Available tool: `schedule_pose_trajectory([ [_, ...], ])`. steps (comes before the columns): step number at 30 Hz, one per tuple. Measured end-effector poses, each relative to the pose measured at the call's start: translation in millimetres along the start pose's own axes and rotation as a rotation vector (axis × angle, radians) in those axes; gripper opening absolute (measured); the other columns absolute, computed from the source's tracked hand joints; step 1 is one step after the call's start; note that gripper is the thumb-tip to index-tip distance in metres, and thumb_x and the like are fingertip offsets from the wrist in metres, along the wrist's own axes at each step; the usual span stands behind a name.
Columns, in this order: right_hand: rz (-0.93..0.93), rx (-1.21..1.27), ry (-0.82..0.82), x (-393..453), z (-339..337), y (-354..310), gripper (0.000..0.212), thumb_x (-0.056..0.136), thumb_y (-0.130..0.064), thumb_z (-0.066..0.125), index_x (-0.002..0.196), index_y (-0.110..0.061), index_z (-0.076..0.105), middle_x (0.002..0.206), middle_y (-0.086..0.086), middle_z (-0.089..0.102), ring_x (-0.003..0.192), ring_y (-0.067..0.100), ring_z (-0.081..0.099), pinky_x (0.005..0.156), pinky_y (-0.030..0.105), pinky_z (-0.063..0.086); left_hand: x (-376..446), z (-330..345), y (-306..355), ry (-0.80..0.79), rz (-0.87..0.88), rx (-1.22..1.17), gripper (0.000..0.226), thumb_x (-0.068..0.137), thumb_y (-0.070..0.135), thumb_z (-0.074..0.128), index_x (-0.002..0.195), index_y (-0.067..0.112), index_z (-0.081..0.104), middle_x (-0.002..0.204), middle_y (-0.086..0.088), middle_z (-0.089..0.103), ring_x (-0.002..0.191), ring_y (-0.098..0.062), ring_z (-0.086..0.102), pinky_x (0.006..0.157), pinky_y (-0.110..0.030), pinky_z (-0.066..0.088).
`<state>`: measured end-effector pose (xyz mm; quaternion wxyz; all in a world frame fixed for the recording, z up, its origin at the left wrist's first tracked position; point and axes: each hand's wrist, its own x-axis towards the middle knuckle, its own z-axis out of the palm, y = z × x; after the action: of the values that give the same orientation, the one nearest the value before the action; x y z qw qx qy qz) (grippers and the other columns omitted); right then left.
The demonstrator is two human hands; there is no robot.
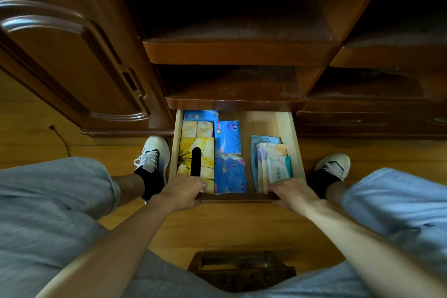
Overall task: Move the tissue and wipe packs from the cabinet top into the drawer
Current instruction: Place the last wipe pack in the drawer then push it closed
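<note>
Lower centre of frame: both hands, left (183, 191) and right (291, 192), grip the drawer (235, 197) front edge. Packs (229, 152) sit inside. Push evenly, fingers clear, so nothing jams.

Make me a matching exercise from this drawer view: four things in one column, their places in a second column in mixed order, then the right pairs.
Things
1. yellow tissue box
2. stack of wipe packs
3. left hand
4. two beige packs

Places
A. right side of the drawer
B. on the left part of the drawer's front edge
C. behind the yellow box, toward the cabinet
D. front left of the drawer, with a dark oval slot on top

Pairs: 1-D, 2-A, 3-B, 4-C
</note>
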<state>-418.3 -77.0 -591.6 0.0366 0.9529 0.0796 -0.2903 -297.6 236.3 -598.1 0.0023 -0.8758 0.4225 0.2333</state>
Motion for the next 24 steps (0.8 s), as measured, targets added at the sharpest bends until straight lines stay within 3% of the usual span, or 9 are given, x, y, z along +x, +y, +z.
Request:
schedule_pose_trajectory([
  [4, 0.022, -0.001, 0.035, 1.2, -14.4, 6.4, 0.041, 0.096, -0.047, 0.063, 0.133, -0.03, 0.061, 0.134, -0.002, 0.066, 0.127, 0.022, 0.06, 0.101, 0.041, 0.052, 2.6, -13.0, -3.1, 0.053, -0.04, 0.008, 0.03, 0.088, 0.029, 0.07, 0.118, 0.029, 0.065, 0.116, 0.007, 0.065, 0.108, -0.021, 0.061, 0.083, -0.033, 0.045],
  [8, 0.04, -0.007, 0.161, 12.0, -28.0, 15.5, 0.046, 0.096, -0.051, 0.061, 0.138, -0.034, 0.058, 0.138, -0.005, 0.064, 0.131, 0.019, 0.057, 0.1, 0.037, 0.052, 12.6, -32.0, -17.9, 0.113, -0.094, 0.051, 0.036, 0.09, 0.045, 0.068, 0.121, 0.028, 0.064, 0.115, 0.008, 0.064, 0.109, -0.02, 0.063, 0.085, -0.035, 0.047],
  [13, 0.106, -0.003, 0.12, 32.6, -25.7, 13.6, 0.048, 0.097, -0.049, 0.061, 0.142, -0.035, 0.054, 0.145, -0.002, 0.058, 0.138, 0.023, 0.051, 0.104, 0.041, 0.05, 29.3, -23.9, -19.4, 0.078, -0.163, 0.044, 0.04, 0.091, 0.045, 0.065, 0.129, 0.033, 0.061, 0.124, 0.011, 0.063, 0.118, -0.017, 0.061, 0.094, -0.038, 0.05],
  [18, 0.213, 0.125, 0.312, 50.2, -30.3, 31.3, 0.043, 0.094, -0.047, 0.065, 0.136, -0.037, 0.059, 0.14, -0.007, 0.063, 0.132, 0.017, 0.057, 0.098, 0.035, 0.054, 56.9, -28.8, -32.7, 0.194, -0.253, 0.013, 0.035, 0.092, 0.043, 0.063, 0.126, 0.035, 0.062, 0.122, 0.011, 0.064, 0.112, -0.017, 0.065, 0.083, -0.034, 0.049],
  [21, 0.329, 0.266, 0.45, 60.3, -25.2, 24.7, 0.037, 0.09, -0.041, 0.073, 0.126, -0.033, 0.067, 0.13, -0.007, 0.07, 0.123, 0.016, 0.063, 0.092, 0.034, 0.057, 65.4, -25.1, -35.6, 0.285, -0.339, -0.075, 0.033, 0.092, 0.038, 0.067, 0.124, 0.033, 0.066, 0.126, 0.011, 0.065, 0.116, -0.016, 0.064, 0.085, -0.033, 0.051],
  [24, 0.395, 0.365, 0.547, 67.8, -19.3, 20.2, 0.035, 0.088, -0.032, 0.078, 0.122, -0.028, 0.07, 0.125, -0.004, 0.072, 0.124, 0.018, 0.063, 0.101, 0.037, 0.051, 72.1, -23.3, -31.8, 0.351, -0.389, -0.193, 0.032, 0.091, 0.03, 0.071, 0.123, 0.03, 0.069, 0.128, 0.008, 0.066, 0.117, -0.019, 0.063, 0.086, -0.034, 0.053],
])
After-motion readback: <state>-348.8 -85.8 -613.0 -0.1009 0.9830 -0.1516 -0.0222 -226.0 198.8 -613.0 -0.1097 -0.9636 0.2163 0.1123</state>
